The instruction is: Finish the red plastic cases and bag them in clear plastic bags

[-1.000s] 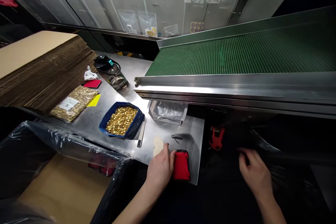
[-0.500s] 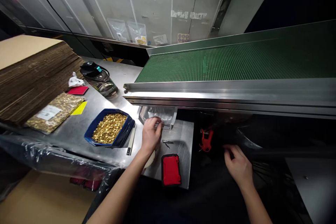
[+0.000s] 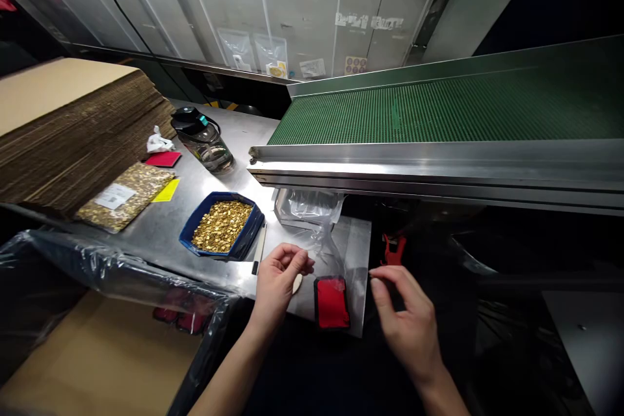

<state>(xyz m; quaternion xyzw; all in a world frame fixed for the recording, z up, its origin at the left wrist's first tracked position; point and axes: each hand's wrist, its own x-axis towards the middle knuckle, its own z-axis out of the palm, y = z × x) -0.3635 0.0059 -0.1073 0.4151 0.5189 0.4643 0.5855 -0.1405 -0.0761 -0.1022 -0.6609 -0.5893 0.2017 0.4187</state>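
Observation:
With thumb and fingers pinched, my left hand (image 3: 283,273) holds a clear plastic bag (image 3: 329,247), which trails back toward the tray under the conveyor. Below the bag, a red pouch with black edging (image 3: 332,302) lies on the metal table. My right hand (image 3: 407,315) is off the table's right edge, thumb and forefinger apart, with nothing visible between them. Just behind it hangs a red-handled tool (image 3: 394,249), partly hidden. Beside my left hand are a pale round item (image 3: 297,283), mostly covered, and a slim white-and-black tool (image 3: 260,248).
A blue bin (image 3: 185,237) of small gold pieces stands left, near a water bottle (image 3: 209,146). Clear bags lie in a tray (image 3: 280,208) beneath the green conveyor (image 3: 390,117). Stacked cardboard (image 3: 97,136) is far left; a plastic-lined carton (image 3: 112,351) stands in front.
My left hand has drawn a clear bag from the tray toward me. My right hand has moved left, closer to the bag. The view has shifted slightly.

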